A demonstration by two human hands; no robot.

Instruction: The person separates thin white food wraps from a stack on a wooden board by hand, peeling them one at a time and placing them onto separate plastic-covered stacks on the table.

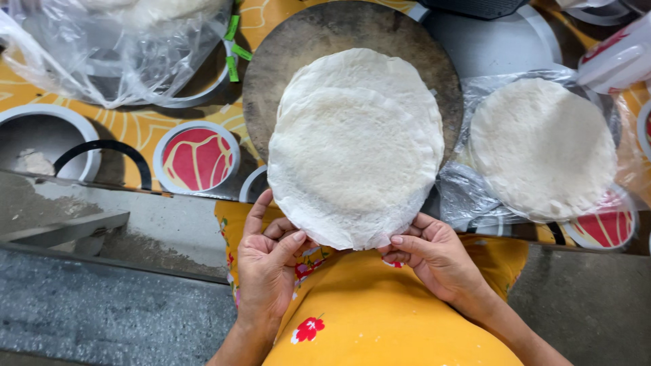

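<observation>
A thin white round wrapper sheet [352, 159] lies on top of a stack of the same sheets [369, 68] on a dark round wooden board [305, 47]. Its near edge hangs over the board toward me. My left hand [266, 268] pinches that near edge at the lower left, thumb on top. My right hand [437, 257] pinches the same edge at the lower right. Both hands hover over my lap, which is covered by yellow cloth with red flowers.
A second stack of white sheets [542, 146] rests on clear plastic [468, 196] to the right. A clear plastic bag [115, 47] lies at the upper left. The tablecloth [135, 125] is yellow with circles. A grey concrete ledge [81, 224] runs at the left.
</observation>
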